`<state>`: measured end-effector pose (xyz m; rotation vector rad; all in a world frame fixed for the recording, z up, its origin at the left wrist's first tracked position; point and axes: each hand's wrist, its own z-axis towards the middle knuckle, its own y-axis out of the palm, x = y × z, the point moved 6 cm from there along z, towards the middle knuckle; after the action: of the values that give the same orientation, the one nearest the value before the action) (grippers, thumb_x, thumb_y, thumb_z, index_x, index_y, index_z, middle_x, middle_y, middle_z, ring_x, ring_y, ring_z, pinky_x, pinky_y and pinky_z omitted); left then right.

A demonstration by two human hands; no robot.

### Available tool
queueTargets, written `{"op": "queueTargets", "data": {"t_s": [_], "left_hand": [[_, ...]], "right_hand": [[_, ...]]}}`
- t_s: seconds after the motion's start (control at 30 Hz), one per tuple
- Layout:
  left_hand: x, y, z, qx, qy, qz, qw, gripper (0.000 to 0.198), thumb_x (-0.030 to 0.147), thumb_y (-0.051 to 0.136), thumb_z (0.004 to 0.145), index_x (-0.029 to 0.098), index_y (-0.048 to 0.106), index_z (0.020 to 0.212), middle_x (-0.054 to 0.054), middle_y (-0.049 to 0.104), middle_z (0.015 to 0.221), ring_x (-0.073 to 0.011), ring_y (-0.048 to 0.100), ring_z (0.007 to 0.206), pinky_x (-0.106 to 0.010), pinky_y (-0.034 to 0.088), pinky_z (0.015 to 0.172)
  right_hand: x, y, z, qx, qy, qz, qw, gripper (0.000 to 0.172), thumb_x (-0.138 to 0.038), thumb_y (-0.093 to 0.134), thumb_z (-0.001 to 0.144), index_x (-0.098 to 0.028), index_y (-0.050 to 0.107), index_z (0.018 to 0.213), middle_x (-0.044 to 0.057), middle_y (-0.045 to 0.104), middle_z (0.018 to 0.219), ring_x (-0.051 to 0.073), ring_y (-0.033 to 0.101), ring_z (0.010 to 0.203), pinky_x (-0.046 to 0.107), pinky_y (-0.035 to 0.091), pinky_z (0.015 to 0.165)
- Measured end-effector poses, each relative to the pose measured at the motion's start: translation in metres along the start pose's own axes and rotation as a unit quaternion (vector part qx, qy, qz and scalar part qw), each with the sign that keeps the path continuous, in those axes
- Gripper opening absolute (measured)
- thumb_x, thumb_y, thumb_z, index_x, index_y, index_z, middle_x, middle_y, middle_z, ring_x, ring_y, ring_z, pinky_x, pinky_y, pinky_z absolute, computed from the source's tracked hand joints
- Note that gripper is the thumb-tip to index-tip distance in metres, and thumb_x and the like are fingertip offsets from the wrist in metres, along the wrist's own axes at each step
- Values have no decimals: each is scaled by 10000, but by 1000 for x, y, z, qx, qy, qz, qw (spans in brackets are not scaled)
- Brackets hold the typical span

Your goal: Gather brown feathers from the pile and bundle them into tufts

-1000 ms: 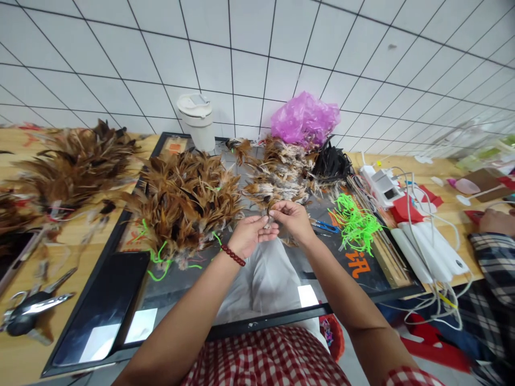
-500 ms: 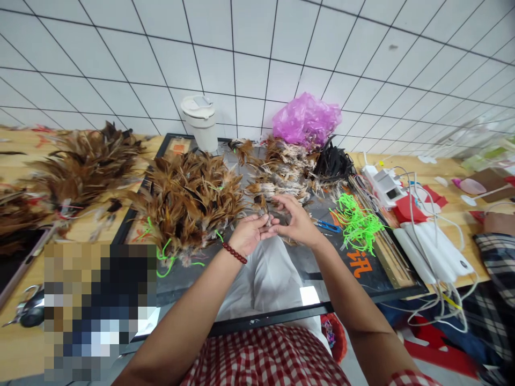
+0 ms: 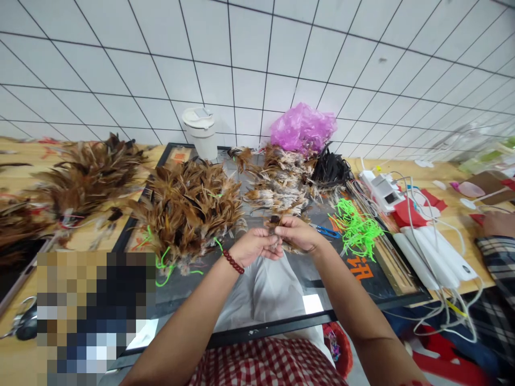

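Observation:
My left hand [image 3: 256, 246], with a dark red bead bracelet at the wrist, is closed in a pinch over the middle of the framed board. Fingertips of my right hand [image 3: 296, 234] meet it from the right, thumb and forefinger pressed together. Between them is a small feather [image 3: 275, 220], its dark tip showing above the fingers and its lower part hidden. To the left lies a big heap of brown feathers [image 3: 193, 203], with bright green ties at its edge. Pale-based feathers [image 3: 281, 187] lie in rows just beyond my hands.
A lidded white cup [image 3: 201, 134] and a pink plastic bag [image 3: 303, 128] stand by the tiled wall. Right of my hands are blue snips [image 3: 328, 231], green ties [image 3: 358, 228], black feathers [image 3: 330, 169] and a white power strip with cables [image 3: 382, 190]. Another person's hand [image 3: 499, 222] rests far right.
My right hand has gone from raised, spread fingers to a pinch against the left fingertips. The view has tilted slightly, so the things on the board sit lower.

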<state>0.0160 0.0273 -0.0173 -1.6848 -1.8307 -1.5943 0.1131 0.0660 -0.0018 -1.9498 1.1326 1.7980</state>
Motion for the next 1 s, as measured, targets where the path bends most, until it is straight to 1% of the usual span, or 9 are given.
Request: {"op": "queueTargets", "data": {"t_s": [0.13,0.33,0.47,0.57,0.67,0.77,0.87,0.93,1.0], "left_hand": [[-1,2,0,-17,1,4,1000,284,295,770,659,64,662,784,-106,685,665,-192,676,613,-295,548,597],[3,3,-1,-20,5,-26,999,251,270,729,713,69,666,850,-165,712,873,-232,693,764,-374,557,719],[2,2,1,19,18,-55,998,161,210,703,737,64,650,775,-130,697,719,-213,687,692,-356,554,704],[4,-6,3,87,59,-134,985,54,134,647,771,90,631,743,-102,694,726,-194,686,716,-337,552,714],[4,-10,3,115,68,-178,975,68,97,583,808,93,636,765,-103,696,782,-160,675,712,-285,546,674],[4,-9,4,110,61,-169,978,92,92,561,823,81,643,782,-95,685,768,-128,653,653,-269,545,657],[4,-9,4,114,63,-162,978,69,99,582,813,86,643,784,-85,682,776,-122,647,648,-289,555,675],[5,-9,3,118,70,-160,977,51,106,598,805,92,636,774,-78,679,762,-124,649,644,-296,560,674],[5,-8,2,107,68,-145,981,41,123,621,792,93,630,766,-74,670,721,-139,656,639,-289,561,644]], "right_hand": [[1,-1,3,16,-6,-9,1000,294,-381,732,705,-125,593,661,-7,601,543,97,551,477,219,427,494],[-7,-10,5,96,-47,-74,992,283,-374,737,690,-134,595,643,-48,515,525,52,431,464,193,332,472],[-15,-7,3,104,-84,-139,981,299,-433,685,733,-146,608,698,-23,531,606,80,461,539,224,373,537],[-31,-6,-3,140,-154,-254,945,396,-456,726,684,-172,629,942,1,534,760,111,479,648,253,405,612],[-42,2,-9,134,-212,-417,874,737,-441,796,597,-208,518,1239,41,516,924,165,485,810,308,427,737],[-42,5,-10,136,-233,-472,839,716,-451,747,667,-204,476,1282,66,508,957,192,479,860,346,429,784],[-37,2,-7,152,-228,-451,849,702,-441,757,657,-196,487,1256,57,504,941,191,480,868,345,427,796],[-32,-4,-5,158,-201,-390,885,724,-438,784,618,-196,496,1237,39,503,924,167,490,826,318,432,763],[-27,-8,-3,140,-151,-283,937,595,-453,758,650,-181,548,1136,21,522,872,131,502,735,279,435,690]]}}
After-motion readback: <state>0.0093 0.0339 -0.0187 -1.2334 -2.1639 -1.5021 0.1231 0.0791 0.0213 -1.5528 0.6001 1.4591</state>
